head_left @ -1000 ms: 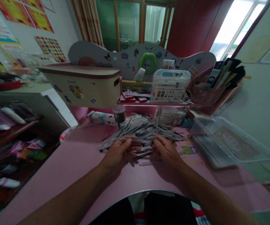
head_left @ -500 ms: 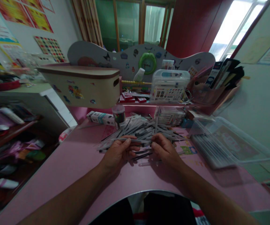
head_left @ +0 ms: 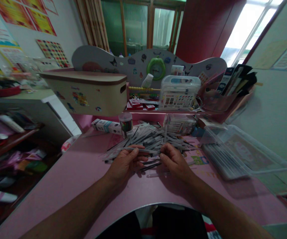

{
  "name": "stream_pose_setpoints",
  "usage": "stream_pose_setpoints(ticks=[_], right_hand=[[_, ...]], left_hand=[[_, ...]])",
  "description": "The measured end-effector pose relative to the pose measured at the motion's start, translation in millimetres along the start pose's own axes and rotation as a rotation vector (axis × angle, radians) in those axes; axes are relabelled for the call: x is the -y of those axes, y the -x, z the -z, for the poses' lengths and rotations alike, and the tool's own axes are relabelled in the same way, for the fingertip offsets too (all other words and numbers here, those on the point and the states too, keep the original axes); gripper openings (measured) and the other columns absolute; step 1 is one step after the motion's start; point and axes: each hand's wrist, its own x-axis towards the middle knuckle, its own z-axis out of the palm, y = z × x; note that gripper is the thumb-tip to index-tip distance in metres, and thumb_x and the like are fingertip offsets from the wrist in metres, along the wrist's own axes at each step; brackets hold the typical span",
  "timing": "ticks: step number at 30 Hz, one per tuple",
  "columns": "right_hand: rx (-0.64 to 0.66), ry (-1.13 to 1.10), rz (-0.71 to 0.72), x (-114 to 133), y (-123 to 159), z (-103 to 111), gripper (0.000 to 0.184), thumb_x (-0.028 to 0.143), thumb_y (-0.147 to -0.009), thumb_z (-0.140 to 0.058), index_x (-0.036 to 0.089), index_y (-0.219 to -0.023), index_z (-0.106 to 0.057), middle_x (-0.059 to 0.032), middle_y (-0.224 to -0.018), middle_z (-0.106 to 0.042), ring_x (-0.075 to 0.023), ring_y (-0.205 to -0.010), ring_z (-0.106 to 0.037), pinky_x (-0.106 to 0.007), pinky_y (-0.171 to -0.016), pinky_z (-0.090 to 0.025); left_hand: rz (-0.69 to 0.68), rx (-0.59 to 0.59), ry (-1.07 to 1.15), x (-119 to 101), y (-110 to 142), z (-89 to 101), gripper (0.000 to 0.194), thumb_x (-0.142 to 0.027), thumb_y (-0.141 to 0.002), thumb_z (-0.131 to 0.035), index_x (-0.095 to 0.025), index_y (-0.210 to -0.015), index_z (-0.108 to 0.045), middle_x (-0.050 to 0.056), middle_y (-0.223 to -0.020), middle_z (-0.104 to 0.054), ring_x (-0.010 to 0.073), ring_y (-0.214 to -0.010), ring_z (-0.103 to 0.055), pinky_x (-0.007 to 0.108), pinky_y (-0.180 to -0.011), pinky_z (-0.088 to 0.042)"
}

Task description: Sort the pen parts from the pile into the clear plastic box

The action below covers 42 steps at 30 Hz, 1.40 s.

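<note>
My left hand (head_left: 127,162) is closed on a pen (head_left: 143,151) with a clear barrel, pinched between thumb and fingers and pointing right. At the pen's right end, my right hand (head_left: 174,160) is closed in a pinch; a small dark bit shows at its fingertips, too small to name. Behind both hands spreads a big heap of pen parts (head_left: 150,136), mostly clear barrels and thin dark refills. Several dark refills (head_left: 151,166) lie on the pink desk between my hands. Close below them rests a clear barrel (head_left: 155,175), partly hidden by my right hand.
An open clear plastic box (head_left: 248,166) with pens in rows stands at the right. Behind the heap are a round tub (head_left: 126,122), a long printed box (head_left: 106,125) and a clear case (head_left: 179,123). A beige bin (head_left: 88,94) sits on the shelf, left.
My right hand has shifted very slightly, its fingertips closer to the pen's right end. My left hand keeps its hold on the pen. The whole view moved a little.
</note>
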Motion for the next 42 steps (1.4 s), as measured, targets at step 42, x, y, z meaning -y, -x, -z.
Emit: stream_pose_setpoints(ticks=[42], right_hand=[[0.029, 0.129, 0.048, -2, -2, -4, 0.005, 0.022, -0.089, -0.054, 0.021, -0.088, -0.059, -0.0005, -0.083, -0.059, -0.0154, -0.076, -0.055, -0.027, -0.068, -0.041]], left_hand=[[-0.034, -0.062, -0.039, -1, 3, -1.9, 0.016, -0.029, -0.094, -0.062, -0.016, -0.103, -0.065, 0.007, -0.074, -0.075, 0.0124, -0.053, -0.066, 0.025, -0.054, -0.058]])
